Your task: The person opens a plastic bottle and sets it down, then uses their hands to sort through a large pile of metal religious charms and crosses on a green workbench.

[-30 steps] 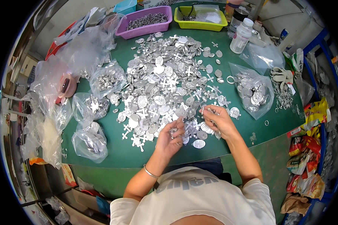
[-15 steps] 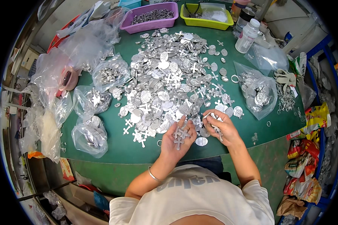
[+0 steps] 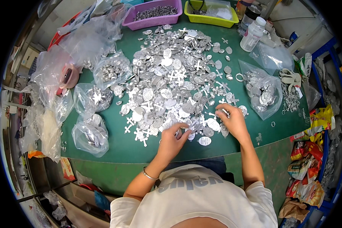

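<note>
A large heap of silver-coloured oval medals and cross pendants (image 3: 172, 74) covers the middle of the green table. At its near edge my left hand (image 3: 172, 141) is turned palm down, fingers curled over cross pendants that are mostly hidden; its thumb and index finger reach to the pieces at the heap's edge. To the right, my right hand (image 3: 233, 121) is curled round silver pendants that show between its fingers, their exact shape unclear. An oval medal (image 3: 204, 141) lies on the table between the hands, nearer to me.
Clear bags of medals (image 3: 90, 135) stand at the left, another bag (image 3: 263, 93) at the right. Behind are a purple basket (image 3: 152, 22) of small metal parts, a yellow-green basket (image 3: 211, 19) and a white bottle (image 3: 252, 35). Chains and a glove (image 3: 291, 78) lie far right.
My left hand has turned from palm up, showing several crosses, to palm down at the heap's edge. My right hand has moved slightly right and up, away from the left.
</note>
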`<state>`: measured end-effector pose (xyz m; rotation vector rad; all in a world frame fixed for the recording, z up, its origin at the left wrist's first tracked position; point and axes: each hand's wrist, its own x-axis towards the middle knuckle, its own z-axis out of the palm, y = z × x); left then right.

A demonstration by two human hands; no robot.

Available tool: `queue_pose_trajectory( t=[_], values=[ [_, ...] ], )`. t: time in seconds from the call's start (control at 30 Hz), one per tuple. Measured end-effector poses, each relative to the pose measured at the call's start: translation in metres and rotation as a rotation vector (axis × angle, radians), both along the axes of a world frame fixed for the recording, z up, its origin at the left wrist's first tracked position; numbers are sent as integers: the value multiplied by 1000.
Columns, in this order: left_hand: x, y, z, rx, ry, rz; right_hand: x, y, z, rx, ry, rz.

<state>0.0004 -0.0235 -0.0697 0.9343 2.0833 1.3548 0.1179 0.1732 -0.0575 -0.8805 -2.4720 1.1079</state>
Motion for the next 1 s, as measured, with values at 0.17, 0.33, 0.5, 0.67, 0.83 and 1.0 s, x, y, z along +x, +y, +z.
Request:
queue_pose_trajectory(
  t=[0.17, 0.33, 0.5, 0.67, 0.83, 1.0],
  values=[
    [-1, 16, -1, -108, 449, -54, -9, -20, -2, 142, -140, 176],
    [-3, 32, -6, -260, 454, -130, -17, -25, -7, 146, -190, 213],
    [-13, 34, -15, -196, 255, -163, -4, 2, -14, -508, 271, 218],
    [-31, 31, -8, 79, -1019, -175, 6, 10, -5, -1428, 679, 92],
    [-35, 25, -5, 656, -1404, -309, 1, 18, -10, -1335, 547, -1],
    [-34, 23, -15, 165, -936, -88, -10, 1, -15, -7, 19, 98]
  ],
)
